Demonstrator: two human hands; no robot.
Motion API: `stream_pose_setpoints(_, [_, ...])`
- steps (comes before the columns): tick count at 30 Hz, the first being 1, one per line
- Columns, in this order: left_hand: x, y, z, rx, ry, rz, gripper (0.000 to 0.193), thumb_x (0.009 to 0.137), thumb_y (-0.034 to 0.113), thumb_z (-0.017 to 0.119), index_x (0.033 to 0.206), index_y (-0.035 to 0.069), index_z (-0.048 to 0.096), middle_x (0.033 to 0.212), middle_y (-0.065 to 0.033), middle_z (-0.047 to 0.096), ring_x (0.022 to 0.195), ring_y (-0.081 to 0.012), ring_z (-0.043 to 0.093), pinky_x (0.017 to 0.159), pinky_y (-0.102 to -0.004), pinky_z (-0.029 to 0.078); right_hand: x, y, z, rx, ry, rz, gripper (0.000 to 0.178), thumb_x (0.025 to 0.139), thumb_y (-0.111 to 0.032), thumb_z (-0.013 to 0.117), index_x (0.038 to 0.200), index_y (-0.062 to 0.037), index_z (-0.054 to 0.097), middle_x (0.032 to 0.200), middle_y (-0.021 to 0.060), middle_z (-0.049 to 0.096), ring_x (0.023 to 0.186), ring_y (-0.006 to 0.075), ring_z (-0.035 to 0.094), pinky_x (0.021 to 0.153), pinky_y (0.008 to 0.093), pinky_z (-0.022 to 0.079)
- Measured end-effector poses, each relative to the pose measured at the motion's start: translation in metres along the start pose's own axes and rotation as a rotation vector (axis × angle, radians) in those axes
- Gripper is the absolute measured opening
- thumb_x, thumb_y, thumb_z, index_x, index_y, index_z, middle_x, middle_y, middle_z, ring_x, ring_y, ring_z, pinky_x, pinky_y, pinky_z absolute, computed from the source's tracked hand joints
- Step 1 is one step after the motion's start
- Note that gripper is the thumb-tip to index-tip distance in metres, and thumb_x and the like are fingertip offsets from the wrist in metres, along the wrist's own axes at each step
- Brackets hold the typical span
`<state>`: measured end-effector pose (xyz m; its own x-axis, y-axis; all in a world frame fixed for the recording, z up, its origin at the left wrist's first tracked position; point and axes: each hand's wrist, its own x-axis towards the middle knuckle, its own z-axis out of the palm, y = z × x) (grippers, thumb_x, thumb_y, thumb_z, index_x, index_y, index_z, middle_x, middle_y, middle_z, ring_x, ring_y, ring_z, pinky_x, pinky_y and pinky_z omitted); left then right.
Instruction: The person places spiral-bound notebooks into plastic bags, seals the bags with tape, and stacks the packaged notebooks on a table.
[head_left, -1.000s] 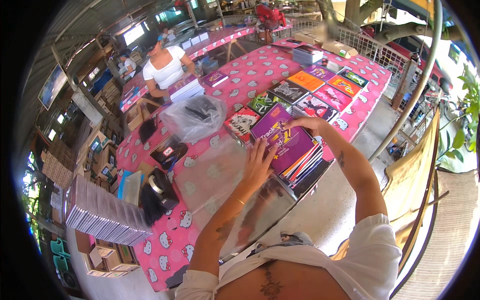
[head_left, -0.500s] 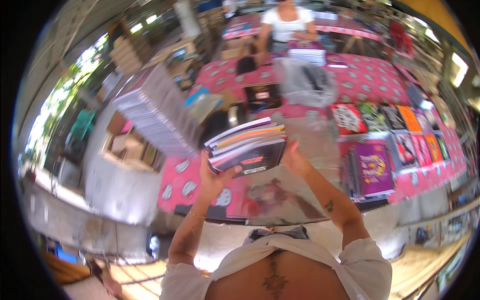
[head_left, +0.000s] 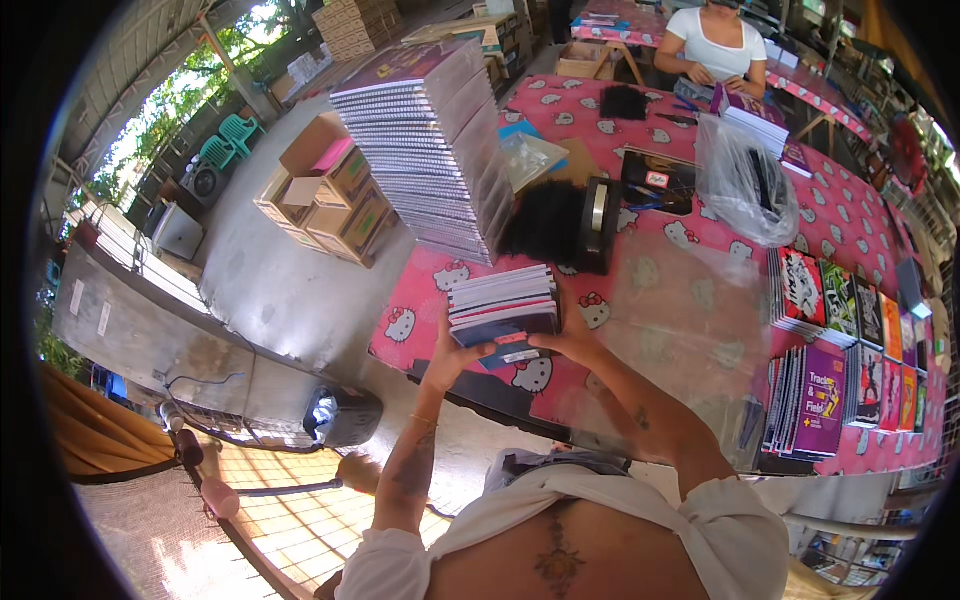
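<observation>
A small stack of notebooks (head_left: 503,312), with white page edges and a dark cover, is gripped between my two hands over the table's left front part. My left hand (head_left: 448,350) clasps its left side, thumb over the near cover. At its right side my right hand (head_left: 572,335) presses in, thumb also on the near cover. Just beyond stands a tall pile of spiral notebooks (head_left: 425,150) with purple covers. A black tape dispenser (head_left: 600,225) lies past the stack, beside a heap of black fibre-like material (head_left: 545,222).
The table wears a pink patterned cloth (head_left: 420,285), partly under a clear plastic sheet (head_left: 680,330). Rows of colourful notebooks (head_left: 820,400) line its right side. A crumpled plastic bag (head_left: 745,185) lies farther back. Cardboard boxes (head_left: 330,200) stand on the floor at left. A person (head_left: 715,50) works across the table.
My view has swung left. The stack has come to the table's left front, and my right hand, apart from it before, now grips its right side.
</observation>
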<state>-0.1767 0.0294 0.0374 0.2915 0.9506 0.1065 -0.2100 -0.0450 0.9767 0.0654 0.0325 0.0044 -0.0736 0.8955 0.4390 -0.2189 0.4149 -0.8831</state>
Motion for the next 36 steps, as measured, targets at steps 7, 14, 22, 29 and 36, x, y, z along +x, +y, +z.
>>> stream_pose_setpoints(7, [0.017, -0.016, -0.026, 0.106, -0.014, -0.038, 0.097, 0.068, -0.006, 0.082, 0.147, 0.005, 0.026, 0.128, -0.0104, 0.056, 0.119, -0.0209, 0.055, 0.1, -0.0362, 0.048, 0.021, -0.03, 0.025, 0.027, 0.098, 0.061, 0.097, 0.069, -0.02, 0.091, 0.145, -0.0032, 0.032, 0.129, 0.0115, 0.052, 0.124, 0.0232, 0.05, 0.107, 0.0388, 0.038])
stream_pose_setpoints(14, [0.026, 0.004, -0.035, 0.143, -0.201, -0.137, 0.094, 0.074, -0.009, 0.078, 0.148, 0.004, 0.023, 0.125, -0.01, 0.057, 0.11, -0.0191, 0.059, 0.09, -0.0322, 0.053, 0.011, -0.02, 0.013, -0.052, 0.003, 0.031, 0.101, 0.071, -0.021, 0.09, 0.148, -0.0033, 0.027, 0.132, 0.0122, 0.047, 0.127, 0.0231, 0.047, 0.106, 0.0387, 0.04])
stream_pose_setpoints(22, [0.022, 0.014, -0.047, 0.182, -0.14, -0.272, 0.089, 0.072, -0.009, 0.066, 0.151, 0.003, 0.027, 0.123, -0.0081, 0.058, 0.107, -0.0171, 0.059, 0.085, -0.031, 0.052, 0.002, -0.023, 0.016, -0.148, 0.054, -0.024, 0.118, 0.069, -0.032, 0.091, 0.155, -0.0036, 0.015, 0.137, 0.0148, 0.038, 0.133, 0.0276, 0.04, 0.111, 0.0402, 0.032])
stream_pose_setpoints(29, [0.019, -0.001, -0.041, 0.255, -0.135, -0.208, 0.088, 0.073, -0.008, 0.069, 0.15, 0.003, 0.027, 0.123, -0.0078, 0.058, 0.108, -0.0169, 0.058, 0.089, -0.0316, 0.052, 0.01, -0.018, 0.031, -0.156, 0.112, 0.001, 0.109, 0.069, -0.031, 0.091, 0.152, -0.0061, 0.024, 0.127, 0.0127, 0.041, 0.121, 0.0249, 0.046, 0.104, 0.0383, 0.037])
stream_pose_setpoints(36, [0.018, 0.008, -0.044, 0.272, -0.099, -0.137, 0.086, 0.073, -0.004, 0.077, 0.145, 0.002, 0.031, 0.126, -0.0093, 0.057, 0.113, -0.02, 0.057, 0.093, -0.0331, 0.05, 0.012, -0.061, 0.023, -0.421, 0.145, -0.244, 0.08, 0.074, -0.023, 0.087, 0.141, -0.0088, 0.046, 0.127, 0.0117, 0.045, 0.119, 0.026, 0.049, 0.099, 0.0394, 0.043])
